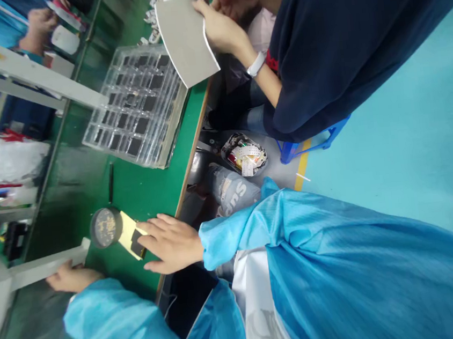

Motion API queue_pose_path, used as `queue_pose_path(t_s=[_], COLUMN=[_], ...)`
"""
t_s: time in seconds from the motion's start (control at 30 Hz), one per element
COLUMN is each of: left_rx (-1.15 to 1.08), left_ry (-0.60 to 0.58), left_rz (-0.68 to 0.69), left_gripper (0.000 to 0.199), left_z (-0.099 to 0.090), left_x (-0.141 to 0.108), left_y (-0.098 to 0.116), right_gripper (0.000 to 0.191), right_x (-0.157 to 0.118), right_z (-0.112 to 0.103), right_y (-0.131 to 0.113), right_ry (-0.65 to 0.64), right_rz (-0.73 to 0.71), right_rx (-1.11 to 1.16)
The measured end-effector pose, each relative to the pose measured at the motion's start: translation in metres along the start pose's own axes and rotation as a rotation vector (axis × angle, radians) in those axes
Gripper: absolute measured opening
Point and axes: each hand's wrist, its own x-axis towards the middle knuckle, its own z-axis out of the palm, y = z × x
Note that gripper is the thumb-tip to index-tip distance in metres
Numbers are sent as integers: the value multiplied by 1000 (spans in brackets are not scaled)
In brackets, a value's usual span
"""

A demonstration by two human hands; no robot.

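Yellow card point(128, 235) with a dark square point(137, 243) on it lies on the green worktop point(148, 196), close to the near edge, and the right hand point(169, 244) rests on it wide open, its fingers spread flat with no pinch. The left hand point(72, 277) closes round a white bar point(31, 276) just past the card, and a round dark disc point(105, 227) sits right beside the card. Farther off, past a black pen point(110, 183), a clear plastic tray point(166, 116) of dark squares lies by the same edge, and a co-worker's hand point(222, 27) holds up a grey sheet point(185, 39).
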Motion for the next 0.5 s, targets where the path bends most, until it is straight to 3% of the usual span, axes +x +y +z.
queue_pose_path(t_s=[0.17, 0.5], left_rx=[-28, -9], left_ry=[9, 33], left_rz=[50, 129], left_gripper=[71, 78], left_z=[-2, 3], left_x=[2, 2], left_y=[-10, -20], right_gripper=[59, 52], right_x=[-1, -2], right_z=[-3, -1], right_y=[-5, -5], right_ry=[-92, -80], right_rz=[-8, -14], right_rx=[77, 97])
